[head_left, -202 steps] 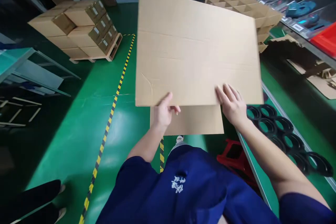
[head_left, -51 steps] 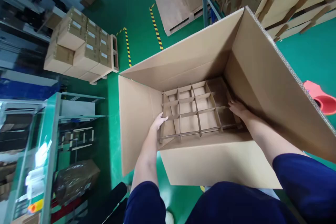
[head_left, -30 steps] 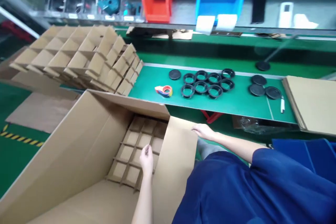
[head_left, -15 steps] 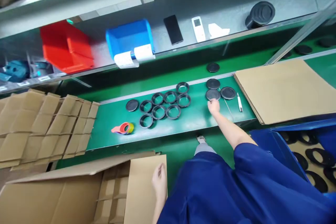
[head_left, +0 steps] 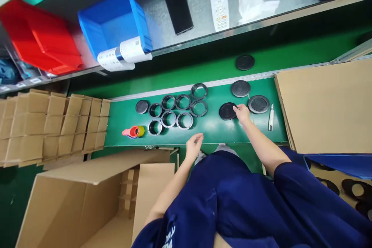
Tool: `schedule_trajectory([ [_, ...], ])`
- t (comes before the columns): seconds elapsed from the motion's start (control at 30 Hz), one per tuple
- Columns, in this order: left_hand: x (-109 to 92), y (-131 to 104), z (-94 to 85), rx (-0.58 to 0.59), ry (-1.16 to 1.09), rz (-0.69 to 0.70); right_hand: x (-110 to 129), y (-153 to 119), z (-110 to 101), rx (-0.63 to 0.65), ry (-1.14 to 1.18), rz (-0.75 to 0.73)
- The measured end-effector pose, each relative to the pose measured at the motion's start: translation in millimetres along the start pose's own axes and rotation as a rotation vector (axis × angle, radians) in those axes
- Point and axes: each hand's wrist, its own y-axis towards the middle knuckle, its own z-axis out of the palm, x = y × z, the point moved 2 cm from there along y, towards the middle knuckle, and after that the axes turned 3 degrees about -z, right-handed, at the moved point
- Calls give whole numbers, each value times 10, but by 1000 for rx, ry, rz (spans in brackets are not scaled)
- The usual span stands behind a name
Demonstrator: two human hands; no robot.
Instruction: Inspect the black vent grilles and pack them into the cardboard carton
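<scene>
On the long green tabletop point(head_left: 221, 133), one flat, round, black disc point(head_left: 226, 111) was held at its right edge by the bare right hand point(head_left: 242, 114), pinched between thumb and fingers. Whether this disc was lifted or was lying on the surface could not be told. Near the front edge, the bare left hand point(head_left: 193, 147) was held with thumb and fingers drawn close; whether their tips were touching could not be seen. Two similar black discs point(head_left: 240, 88) were placed behind and to the right of the pinched one, and near them a slim white cutter point(head_left: 271, 118) was laid. To the left, eight black, open rings point(head_left: 176, 120) were grouped closely, with a small red-and-yellow tape dispenser point(head_left: 131, 132) set beyond them. At the right end, flat brown cardboard sheets point(head_left: 328, 108) were stacked. Below the left part, a large open brown cardboard box point(head_left: 66, 201) was seen.
</scene>
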Motion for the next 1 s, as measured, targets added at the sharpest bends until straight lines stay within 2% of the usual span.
schedule_trajectory([
  [0.1, -7, 146, 217, 55, -221, -76, 1, -414, 234, 179, 235, 31],
  [0.2, -117, 261, 348, 226, -634, -114, 100, -960, 526, 402, 430, 16],
  [0.27, -233, 299, 330, 284, -838, -107, 200, -1288, 676, 562, 576, 25],
  [0.33, -353, 301, 232, 264, -952, -98, 326, -1513, 756, 743, 649, 41],
  [0.37, -412, 290, 164, 244, -996, -92, 402, -1571, 759, 793, 623, 20],
  [0.4, -470, 270, 91, 227, -1035, -83, 489, -1587, 736, 777, 548, -48],
  [0.43, -525, 245, 18, 213, -1068, -72, 590, -1571, 692, 697, 429, -169],
  [0.53, -639, 152, -161, 214, -1115, -66, 958, -1481, 540, 374, 38, -687],
  [0.57, -656, 121, -200, 220, -1120, -75, 1070, -1468, 525, 335, -65, -841],
  [0.63, -661, 70, -252, 224, -1135, -89, 1229, -1463, 563, 361, -197, -1040],
  [0.7, -646, 33, -280, 220, -1164, -94, 1299, -1467, 646, 377, -234, -1113],
  [0.8, -630, 4, -299, 227, -1190, -97, 1286, -1471, 781, 378, -249, -1129],
  [1.0, -686, -2, -292, 276, -1185, -99, 1236, -1434, 889, 461, -194, -1041],
])
